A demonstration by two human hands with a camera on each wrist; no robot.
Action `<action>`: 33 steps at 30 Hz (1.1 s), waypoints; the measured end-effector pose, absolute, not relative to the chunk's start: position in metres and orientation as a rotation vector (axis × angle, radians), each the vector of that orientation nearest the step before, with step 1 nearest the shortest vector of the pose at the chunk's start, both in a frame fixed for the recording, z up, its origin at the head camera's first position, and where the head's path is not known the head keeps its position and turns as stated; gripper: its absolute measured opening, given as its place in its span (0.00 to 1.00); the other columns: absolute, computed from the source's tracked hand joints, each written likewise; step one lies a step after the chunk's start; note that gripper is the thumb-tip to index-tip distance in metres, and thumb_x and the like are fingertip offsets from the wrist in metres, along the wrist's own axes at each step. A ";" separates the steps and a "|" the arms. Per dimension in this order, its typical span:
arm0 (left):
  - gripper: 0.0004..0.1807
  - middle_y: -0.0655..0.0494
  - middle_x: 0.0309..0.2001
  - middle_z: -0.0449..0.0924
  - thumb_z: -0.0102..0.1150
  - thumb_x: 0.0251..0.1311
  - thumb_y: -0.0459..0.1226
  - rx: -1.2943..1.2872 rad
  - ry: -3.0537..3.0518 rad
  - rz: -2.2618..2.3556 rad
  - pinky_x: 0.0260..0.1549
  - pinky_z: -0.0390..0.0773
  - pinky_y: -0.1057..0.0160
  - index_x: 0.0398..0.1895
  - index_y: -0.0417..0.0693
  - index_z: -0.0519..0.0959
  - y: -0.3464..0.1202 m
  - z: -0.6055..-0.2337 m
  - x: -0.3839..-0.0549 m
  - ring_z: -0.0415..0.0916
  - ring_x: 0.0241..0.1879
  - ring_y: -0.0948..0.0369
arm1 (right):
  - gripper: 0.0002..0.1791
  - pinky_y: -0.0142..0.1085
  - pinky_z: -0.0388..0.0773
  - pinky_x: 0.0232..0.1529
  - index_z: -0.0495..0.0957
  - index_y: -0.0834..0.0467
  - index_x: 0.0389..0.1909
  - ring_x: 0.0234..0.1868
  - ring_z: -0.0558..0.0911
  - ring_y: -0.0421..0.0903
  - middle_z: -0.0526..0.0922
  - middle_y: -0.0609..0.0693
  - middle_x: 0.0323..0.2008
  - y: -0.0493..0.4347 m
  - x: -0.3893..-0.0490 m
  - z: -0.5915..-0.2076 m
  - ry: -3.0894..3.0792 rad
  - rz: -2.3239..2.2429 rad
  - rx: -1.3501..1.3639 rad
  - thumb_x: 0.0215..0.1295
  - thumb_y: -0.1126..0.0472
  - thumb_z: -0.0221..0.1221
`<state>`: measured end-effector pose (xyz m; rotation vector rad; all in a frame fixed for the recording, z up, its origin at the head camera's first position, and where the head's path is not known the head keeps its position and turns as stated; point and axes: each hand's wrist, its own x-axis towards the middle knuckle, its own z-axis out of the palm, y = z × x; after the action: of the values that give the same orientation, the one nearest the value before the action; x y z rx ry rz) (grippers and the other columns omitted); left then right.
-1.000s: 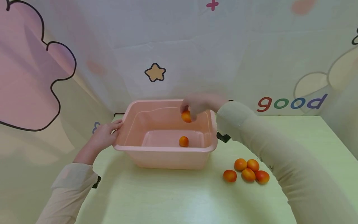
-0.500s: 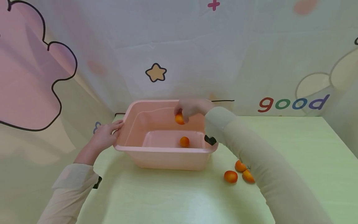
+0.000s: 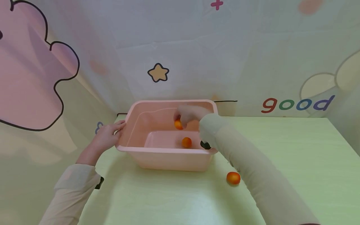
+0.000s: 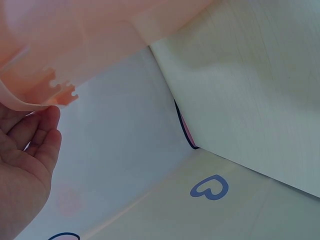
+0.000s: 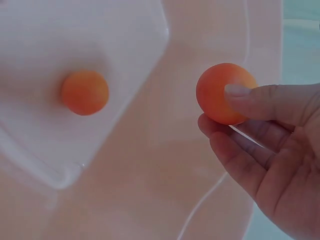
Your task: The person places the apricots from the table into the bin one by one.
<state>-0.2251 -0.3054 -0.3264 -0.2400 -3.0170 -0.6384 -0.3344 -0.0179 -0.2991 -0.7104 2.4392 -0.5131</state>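
The right hand (image 3: 189, 115) reaches over the pink tub (image 3: 168, 157) and pinches a small orange fruit (image 5: 223, 93) between thumb and fingertips, holding it in the air above the tub's floor, near the far wall. The left hand (image 3: 108, 135) rests against the tub's left rim with straight, relaxed fingers, steadying it rather than grasping it.

The step in hand looks like dropping fruit into the tub one at a time, and this one is at the point of release. The next move calls only for loosening the pinch so the fruit falls to the bottom, preferably low enough that it does not bounce out, then going back to the table for another.

Counted: one tub; three fruits in sight, namely the one held, a second fruit (image 3: 186, 142) lying on the tub's floor, and a third fruit (image 3: 233, 177) on the green table (image 3: 174, 200) just beside the right sleeve. That sleeve may hide more behind it; I cannot tell
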 end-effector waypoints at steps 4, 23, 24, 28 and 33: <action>0.23 0.41 0.63 0.61 0.43 0.60 0.31 -0.235 -3.022 -0.646 0.20 0.62 0.65 0.60 0.36 0.64 -0.305 -0.326 -0.225 0.69 0.31 0.50 | 0.18 0.38 0.71 0.47 0.78 0.53 0.39 0.44 0.71 0.48 0.77 0.49 0.38 -0.023 -0.337 -0.309 2.432 -0.510 -0.707 0.46 0.73 0.60; 0.22 0.41 0.62 0.63 0.44 0.60 0.31 -0.247 -3.000 -0.638 0.28 0.65 0.63 0.59 0.35 0.65 -0.304 -0.327 -0.225 0.67 0.54 0.43 | 0.25 0.50 0.71 0.35 0.74 0.45 0.42 0.52 0.64 0.52 0.74 0.46 0.45 -0.028 -0.319 -0.321 2.152 -0.864 -0.133 0.43 0.73 0.54; 0.22 0.41 0.62 0.63 0.44 0.60 0.31 -0.250 -2.998 -0.632 0.29 0.65 0.62 0.59 0.35 0.65 -0.305 -0.327 -0.225 0.67 0.54 0.43 | 0.24 0.52 0.71 0.35 0.74 0.44 0.40 0.52 0.64 0.53 0.74 0.46 0.45 -0.029 -0.319 -0.322 2.149 -0.868 -0.125 0.43 0.73 0.54; 0.22 0.41 0.62 0.63 0.45 0.60 0.31 -0.257 -2.994 -0.629 0.30 0.65 0.61 0.58 0.35 0.66 -0.305 -0.327 -0.225 0.67 0.53 0.43 | 0.24 0.51 0.72 0.37 0.75 0.44 0.38 0.51 0.65 0.53 0.73 0.47 0.44 -0.033 -0.322 -0.327 2.169 -0.812 -0.165 0.42 0.74 0.57; 0.22 0.41 0.62 0.62 0.44 0.60 0.31 -0.245 -3.007 -0.637 0.27 0.64 0.63 0.59 0.35 0.65 -0.304 -0.326 -0.224 0.69 0.49 0.45 | 0.22 0.44 0.70 0.45 0.76 0.47 0.38 0.47 0.69 0.49 0.76 0.48 0.41 -0.039 -0.323 -0.333 2.243 -0.579 -0.459 0.45 0.75 0.57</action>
<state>-0.2241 -0.3041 -0.3260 -0.2445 -3.0074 -0.6372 -0.3233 -0.0392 -0.3327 -0.4594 2.2427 -0.5792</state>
